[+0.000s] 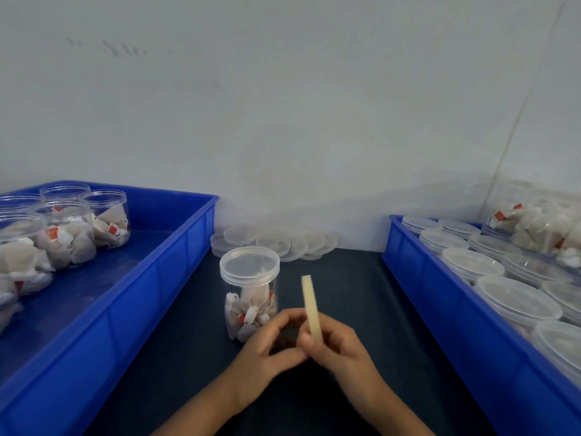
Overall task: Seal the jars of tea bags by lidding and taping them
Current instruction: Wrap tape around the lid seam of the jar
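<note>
a white wall (283,105) fills the upper half of the view, over a dark table (355,291). a blue tray (151,278) sits on the left of the table, and in its far corner stand open jars (67,234) of tea bags with no lids on. a second blue tray (440,313) on the right is packed with lidded jars (515,302), and a heap of tea bags (540,225) lies at its far end. loose clear lids (279,242) lie piled against the wall between the trays. one jar (250,294) of tea bags stands upright on the table in the middle, its lid on, just beyond the hands. the left hand (267,350) and right hand (336,344) meet in front of it, fingers curled together round a tape roll (311,306) held edge-on, its pale rim sticking up above the fingers. both hands grip the roll; the left fingertips near its lower edge are too blurred to tell more.
</note>
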Demonstrator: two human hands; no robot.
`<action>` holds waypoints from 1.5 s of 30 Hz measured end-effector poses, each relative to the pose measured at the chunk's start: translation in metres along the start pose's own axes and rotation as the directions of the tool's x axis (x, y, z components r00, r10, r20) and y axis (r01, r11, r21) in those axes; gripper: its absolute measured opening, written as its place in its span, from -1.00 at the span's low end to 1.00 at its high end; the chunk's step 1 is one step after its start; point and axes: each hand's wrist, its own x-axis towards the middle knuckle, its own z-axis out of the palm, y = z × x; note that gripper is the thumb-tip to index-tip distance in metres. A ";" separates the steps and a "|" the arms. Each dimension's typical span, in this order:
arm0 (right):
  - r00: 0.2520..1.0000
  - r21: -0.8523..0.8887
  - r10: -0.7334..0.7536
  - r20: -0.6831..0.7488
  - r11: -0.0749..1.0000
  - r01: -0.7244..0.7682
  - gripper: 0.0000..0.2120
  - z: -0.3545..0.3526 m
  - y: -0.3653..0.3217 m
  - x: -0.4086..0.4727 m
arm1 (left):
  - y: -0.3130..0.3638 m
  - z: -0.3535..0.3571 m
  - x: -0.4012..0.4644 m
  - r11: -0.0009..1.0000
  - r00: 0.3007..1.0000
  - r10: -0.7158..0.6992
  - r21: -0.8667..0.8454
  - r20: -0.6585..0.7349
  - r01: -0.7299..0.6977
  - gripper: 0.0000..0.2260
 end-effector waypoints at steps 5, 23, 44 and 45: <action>0.990 -0.463 0.107 0.089 0.885 -0.054 -0.92 -0.005 0.007 -0.001 | 0.005 -0.002 0.002 0.974 0.993 -0.019 -0.228 -0.115 -0.008 -0.74; 0.920 0.455 0.279 -0.276 0.881 -0.131 -0.62 -0.003 -0.020 0.001 | -0.008 -0.002 0.004 0.612 0.948 0.299 0.739 0.114 -0.282 -0.69; 0.974 -0.590 0.211 0.087 0.798 -0.121 -0.93 -0.008 -0.008 -0.005 | 0.016 0.012 0.004 0.953 0.953 -0.161 -0.292 -0.256 0.082 -0.70; 0.970 -0.639 0.224 0.096 0.761 -0.113 -0.94 -0.008 -0.006 -0.005 | 0.016 0.013 0.005 0.943 0.950 -0.183 -0.318 -0.254 0.097 -0.70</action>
